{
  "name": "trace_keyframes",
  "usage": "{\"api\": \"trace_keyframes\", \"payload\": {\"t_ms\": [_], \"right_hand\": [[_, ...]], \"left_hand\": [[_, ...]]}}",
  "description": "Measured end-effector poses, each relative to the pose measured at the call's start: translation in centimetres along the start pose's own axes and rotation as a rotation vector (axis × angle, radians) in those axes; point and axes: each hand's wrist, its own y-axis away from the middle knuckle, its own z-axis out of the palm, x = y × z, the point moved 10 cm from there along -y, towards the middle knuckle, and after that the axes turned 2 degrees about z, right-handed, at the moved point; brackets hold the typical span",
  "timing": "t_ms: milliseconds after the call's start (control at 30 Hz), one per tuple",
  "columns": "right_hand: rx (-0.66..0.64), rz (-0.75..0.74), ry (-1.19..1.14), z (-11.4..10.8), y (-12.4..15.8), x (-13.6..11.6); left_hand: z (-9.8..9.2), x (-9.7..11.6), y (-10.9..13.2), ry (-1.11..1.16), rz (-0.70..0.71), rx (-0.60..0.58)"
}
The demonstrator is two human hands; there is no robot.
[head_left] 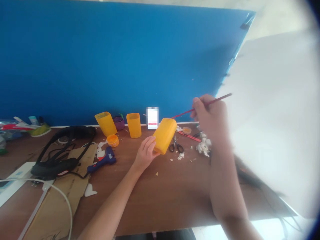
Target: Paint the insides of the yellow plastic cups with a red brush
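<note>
A yellow cup (165,136) with rounded sides is tilted above the table in my left hand (145,150), whose fingers close round its lower end. My right hand (208,111) pinches a thin red paintbrush (183,113). The brush's far end meets the cup's upper rim; its tip is hidden or too small to make out. Two more yellow cups stand near the blue wall, one (106,123) leaning and one (134,125) upright. Between them, nearer me, sits a small open pot of orange-yellow paint (113,140).
Scissors (176,145), a red pencil-like stick (190,136) and white scraps (203,146) lie beyond my hands. A blue glue gun (103,160), cardboard (72,186) and a black strapped headset (62,156) are at left. A phone (152,118) leans against the blue wall.
</note>
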Motion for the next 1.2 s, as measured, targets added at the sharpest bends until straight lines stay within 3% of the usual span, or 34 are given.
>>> {"api": "trace_keyframes", "payload": {"t_ms": [233,600,800,1067,1200], "right_hand": [[-0.163,0.099,-0.123,1.7,-0.8,2.6],[-0.134,0.111,-0.138,0.3,-0.7,2.7],[-0.2,0.127,-0.188,0.7,-0.4,2.3],[-0.362,0.194,-0.199,1.2,-0.5,4.4],[-0.367,0.22,-0.216,0.9,-0.7,5.1]], "left_hand": [[0.0,-0.7,0.3,0.012,-0.047,0.022],[-0.1,-0.7,0.3,0.019,-0.059,0.028],[0.0,-1.2,0.3,0.023,-0.072,0.026],[-0.1,-1.2,0.3,0.021,-0.075,0.023],[-0.2,-1.0,0.3,0.033,-0.075,0.028]]}}
